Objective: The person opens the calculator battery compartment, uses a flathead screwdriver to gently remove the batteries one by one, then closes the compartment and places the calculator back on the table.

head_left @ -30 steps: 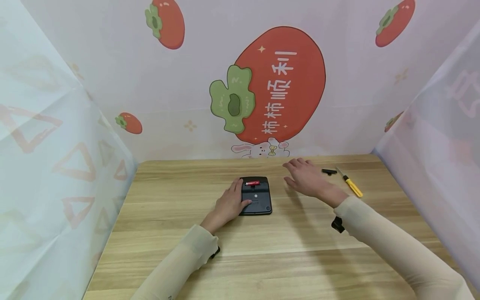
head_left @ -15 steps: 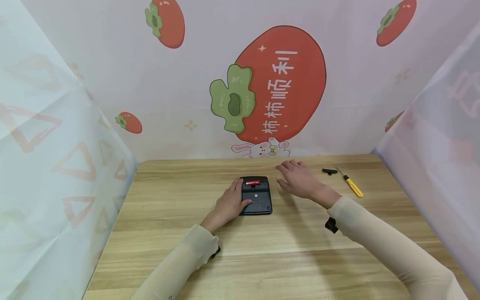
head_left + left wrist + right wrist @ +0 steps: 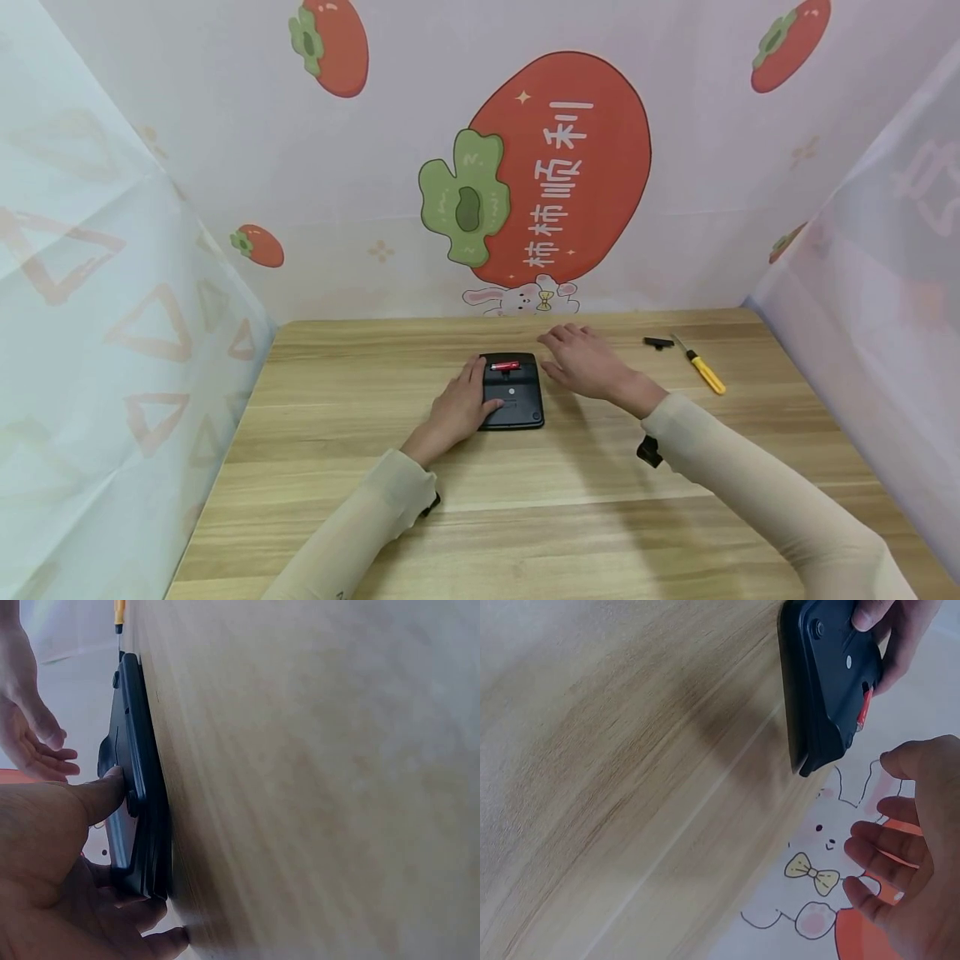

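A black calculator (image 3: 527,410) lies back side up on the table, with a red battery (image 3: 505,366) in the slot near its far edge. My left hand (image 3: 456,406) holds its left side, thumb on top and fingers along the edge, as the left wrist view also shows of the calculator (image 3: 154,795). To the right, my right hand (image 3: 585,363) hovers close to the calculator's upper right corner, fingers relaxed and slightly bent, holding nothing. In the right wrist view, the battery (image 3: 864,709) sticks up a little from the slot.
A small black battery cover (image 3: 658,342) lies at the back right of the wooden table (image 3: 360,500). Beside it is a screwdriver (image 3: 707,373) with a yellow handle. A printed cloth (image 3: 390,167) hangs behind the table, with more cloth along both sides.
My right hand has moved left, from near the battery cover toward the calculator. The left hand, calculator and battery have stayed put.
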Tool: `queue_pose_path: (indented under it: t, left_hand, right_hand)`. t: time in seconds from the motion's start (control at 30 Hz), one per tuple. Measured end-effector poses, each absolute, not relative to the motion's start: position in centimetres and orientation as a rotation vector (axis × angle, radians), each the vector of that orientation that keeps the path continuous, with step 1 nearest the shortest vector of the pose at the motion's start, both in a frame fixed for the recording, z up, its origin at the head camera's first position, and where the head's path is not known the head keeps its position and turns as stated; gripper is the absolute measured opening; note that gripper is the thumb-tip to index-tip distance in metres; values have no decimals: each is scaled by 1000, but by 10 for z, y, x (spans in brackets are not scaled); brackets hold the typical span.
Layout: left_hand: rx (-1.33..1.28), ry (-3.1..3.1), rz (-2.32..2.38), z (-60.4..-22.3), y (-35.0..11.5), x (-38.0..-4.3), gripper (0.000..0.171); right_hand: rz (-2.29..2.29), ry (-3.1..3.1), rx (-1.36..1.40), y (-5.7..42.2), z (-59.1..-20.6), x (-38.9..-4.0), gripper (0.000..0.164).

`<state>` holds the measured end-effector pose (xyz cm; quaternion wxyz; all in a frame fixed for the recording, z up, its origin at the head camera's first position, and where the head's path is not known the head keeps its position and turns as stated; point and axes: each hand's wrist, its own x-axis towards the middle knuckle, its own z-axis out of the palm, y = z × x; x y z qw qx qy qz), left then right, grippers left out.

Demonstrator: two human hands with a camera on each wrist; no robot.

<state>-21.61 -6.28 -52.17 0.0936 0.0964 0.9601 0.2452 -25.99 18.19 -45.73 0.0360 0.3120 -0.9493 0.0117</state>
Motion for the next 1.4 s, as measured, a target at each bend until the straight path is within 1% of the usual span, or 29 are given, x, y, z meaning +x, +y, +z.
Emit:
queue_pose_path:
  t: [0.7,1.0,1.4]
  left_hand:
    - [284,2846,737,-521,-64,-215,86]
    - [307,2856,700,-521,-63,-215,85]
    - [305,2860,709,-519,-64,-213,84]
  right_hand:
    - [40,-2902,1030,161,-460,-265,45]
    - [62,-2894,1073,155,-463,-265,46]
    - [108,-2868,1113,145,-464,-267,42]
